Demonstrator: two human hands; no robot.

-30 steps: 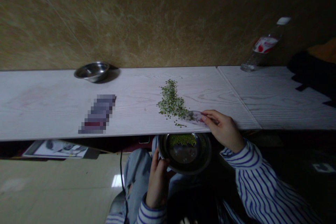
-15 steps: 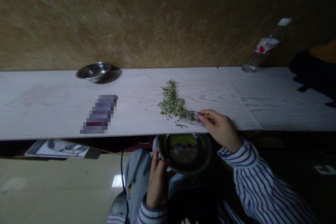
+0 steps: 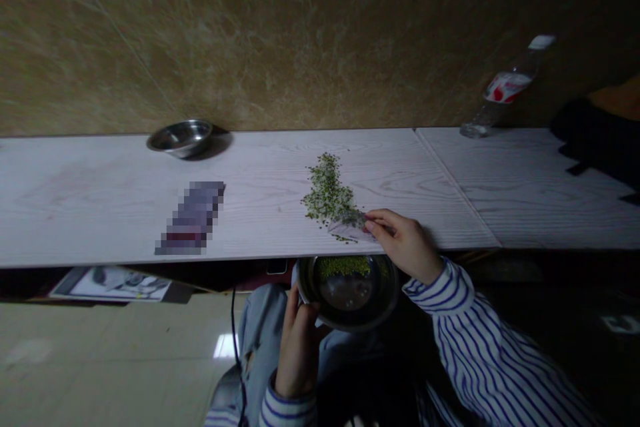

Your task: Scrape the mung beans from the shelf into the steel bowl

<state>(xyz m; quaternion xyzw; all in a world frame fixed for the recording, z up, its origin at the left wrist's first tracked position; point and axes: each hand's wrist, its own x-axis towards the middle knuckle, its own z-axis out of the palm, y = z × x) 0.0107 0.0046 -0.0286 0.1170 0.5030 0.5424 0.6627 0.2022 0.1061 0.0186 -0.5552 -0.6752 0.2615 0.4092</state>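
Note:
Below the table's front edge, my left hand [image 3: 300,343] grips the left rim of a metal bowl [image 3: 357,321]. Small green beans [image 3: 345,265] lie along the far side inside that bowl. My right hand [image 3: 407,243] pinches a clear, thin plastic piece [image 3: 349,227] and holds it low against the tabletop. The plastic piece touches the near right part of a spread pile of green beans mixed with small white grains [image 3: 327,190]. A few loose beans lie in front of the pile, partly seen through the plastic.
A second metal bowl [image 3: 181,140] stands by the wall on the left of the white wooden table [image 3: 265,193]. A pixelated flat object [image 3: 193,217] lies nearer. At the right are a plastic bottle [image 3: 507,88] and a dark item [image 3: 595,140]. A black cable [image 3: 234,327] hangs below.
My right hand has moved left with the plastic piece, further over the near part of the pile. The bowl in my left hand has shifted very slightly left.

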